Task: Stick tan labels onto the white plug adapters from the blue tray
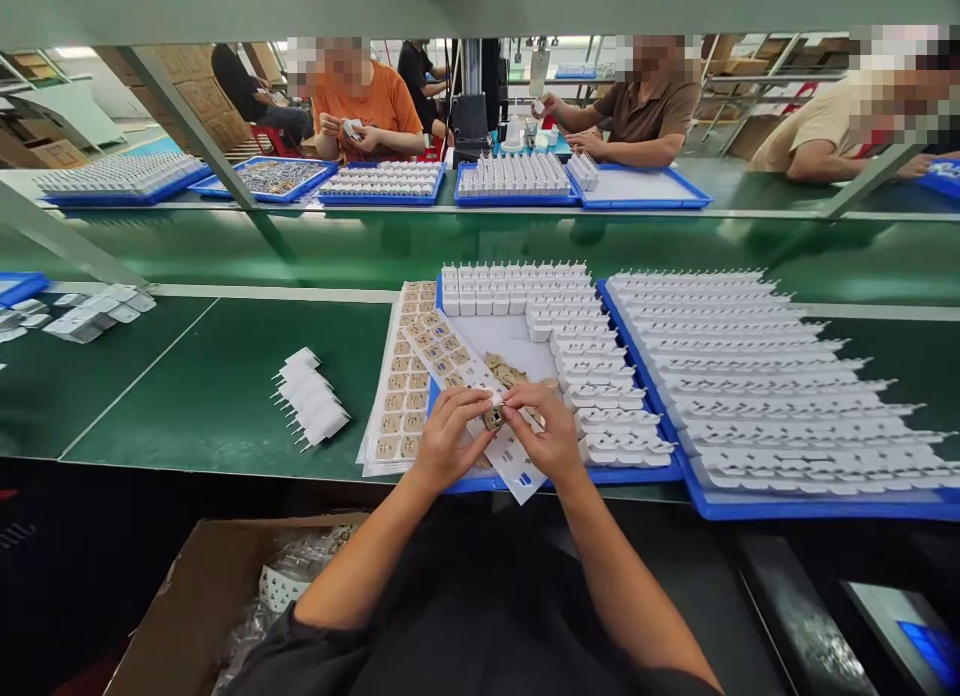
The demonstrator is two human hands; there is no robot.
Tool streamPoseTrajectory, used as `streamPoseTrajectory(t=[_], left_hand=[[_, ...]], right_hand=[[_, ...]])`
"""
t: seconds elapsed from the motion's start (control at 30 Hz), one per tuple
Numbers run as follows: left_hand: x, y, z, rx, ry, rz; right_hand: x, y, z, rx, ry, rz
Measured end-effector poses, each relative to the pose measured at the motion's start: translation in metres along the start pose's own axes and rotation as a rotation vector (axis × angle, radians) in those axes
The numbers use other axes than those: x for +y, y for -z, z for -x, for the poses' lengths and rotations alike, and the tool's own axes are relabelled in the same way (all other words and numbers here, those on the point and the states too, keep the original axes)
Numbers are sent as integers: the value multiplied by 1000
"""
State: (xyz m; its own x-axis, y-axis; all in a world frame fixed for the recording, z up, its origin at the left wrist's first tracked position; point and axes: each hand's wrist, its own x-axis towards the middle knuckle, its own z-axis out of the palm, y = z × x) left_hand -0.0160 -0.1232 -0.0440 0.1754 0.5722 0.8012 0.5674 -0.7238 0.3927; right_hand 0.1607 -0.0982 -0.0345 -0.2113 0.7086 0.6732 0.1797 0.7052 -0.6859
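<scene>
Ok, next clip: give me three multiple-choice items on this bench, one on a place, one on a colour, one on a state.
1. Where does the short row of white plug housings lie?
A. left of both hands, on the green mat
B. inside the cardboard box
C. on the far conveyor

2. What colour is the tray rim?
A. red
B. blue
C. yellow

3. How is the small metal part held?
A. lying loose
B. left hand alone
C. pinched between left and right hand

Answers: 1 A, it sits on bare mat; 2 B, blue edge shows; 3 C, fingertips of both meet on it.
</scene>
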Motion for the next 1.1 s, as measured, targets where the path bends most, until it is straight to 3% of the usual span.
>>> streamPoseTrajectory(t=[0.17, 0.4, 0.57, 1.1], left_hand=[[-1, 0, 0, -7, -18, -39], [-2, -2, 2, -24, -104, -69], [-3, -1, 2, -16, -116, -35], [-2, -1, 3, -30, -64, 10]], right_hand=[[0, -1, 1, -12, -14, 0], [7, -1, 2, -90, -275, -302], [11, 3, 0, -130, -368, -448], [12, 3, -1, -132, -406, -437]])
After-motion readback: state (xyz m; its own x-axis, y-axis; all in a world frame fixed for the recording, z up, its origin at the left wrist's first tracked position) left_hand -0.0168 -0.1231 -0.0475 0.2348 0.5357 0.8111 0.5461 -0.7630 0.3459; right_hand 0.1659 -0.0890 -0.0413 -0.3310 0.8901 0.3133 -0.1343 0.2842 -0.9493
